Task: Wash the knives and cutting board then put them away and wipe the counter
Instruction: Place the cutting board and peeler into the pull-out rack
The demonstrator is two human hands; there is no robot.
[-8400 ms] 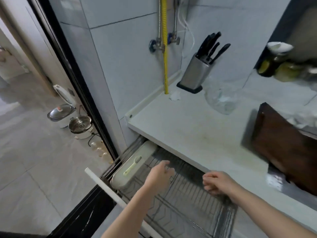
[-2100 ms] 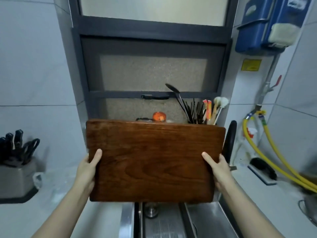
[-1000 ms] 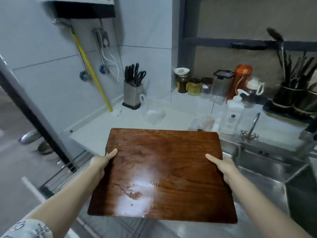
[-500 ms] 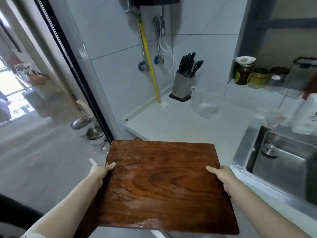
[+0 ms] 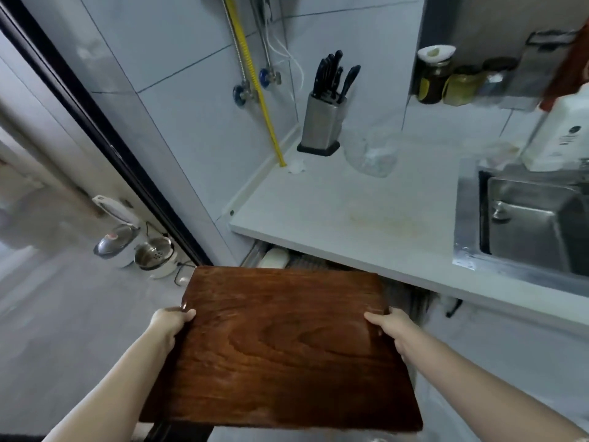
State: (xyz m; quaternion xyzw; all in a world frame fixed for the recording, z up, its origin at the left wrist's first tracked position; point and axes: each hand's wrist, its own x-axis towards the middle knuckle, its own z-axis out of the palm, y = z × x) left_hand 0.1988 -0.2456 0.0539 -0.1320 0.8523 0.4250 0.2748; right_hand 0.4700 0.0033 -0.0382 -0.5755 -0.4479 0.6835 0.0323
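I hold a dark brown wooden cutting board [image 5: 283, 346] flat in front of me, below the counter's front edge. My left hand [image 5: 170, 322] grips its left edge and my right hand [image 5: 387, 323] grips its right edge. The board covers most of the pulled-out wire drawer [image 5: 306, 261] under the counter. Black-handled knives stand in a steel knife block [image 5: 322, 122] at the back of the white counter [image 5: 350, 212]. A yellowish stain shows on the counter near the sink.
A steel sink [image 5: 529, 228] lies to the right, with a white bottle [image 5: 561, 132] and jars [image 5: 435, 78] behind it. A clear plastic bag [image 5: 371, 153] sits by the knife block. Cooker pots [image 5: 134, 247] stand on the floor at left.
The board has come down from in front of the window and swung left, away from the sink, to below the counter edge over the open drawer. Both hands keep their grip.
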